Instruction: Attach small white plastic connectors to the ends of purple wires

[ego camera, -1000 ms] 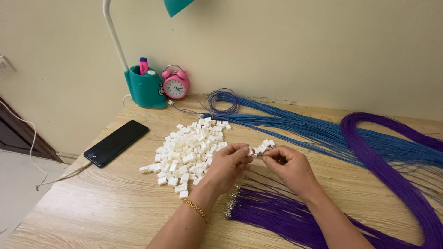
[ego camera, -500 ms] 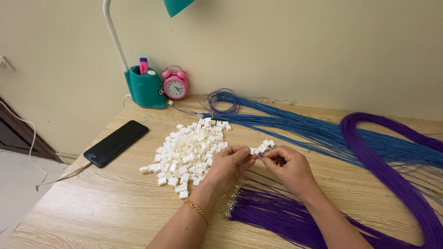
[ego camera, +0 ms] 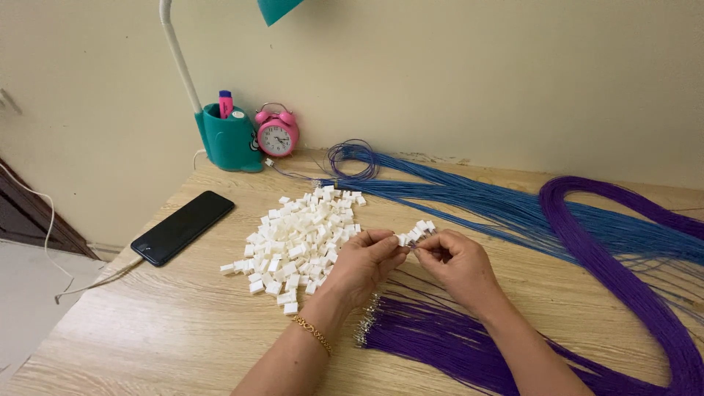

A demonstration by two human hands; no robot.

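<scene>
Both hands meet near the middle of the table point(ego camera: 132, 345). The left hand point(ego camera: 363, 268) pinches a small white connector point(ego camera: 400, 239) between thumb and fingertips; the right hand point(ego camera: 458, 268) is pressed against it, holding a short row of white connectors point(ego camera: 419, 230) and thin wire. A heap of white connectors point(ego camera: 297, 238) lies just left. Purple wires point(ego camera: 440, 341) run beneath the wrists, blue wires point(ego camera: 506, 209) beyond. At the far left corner, a teal holder point(ego camera: 229, 139) contains a pink marker point(ego camera: 225, 103).

Left hand point(ego camera: 364, 260) and right hand point(ego camera: 456, 264) (fingertips pinched) together
</scene>
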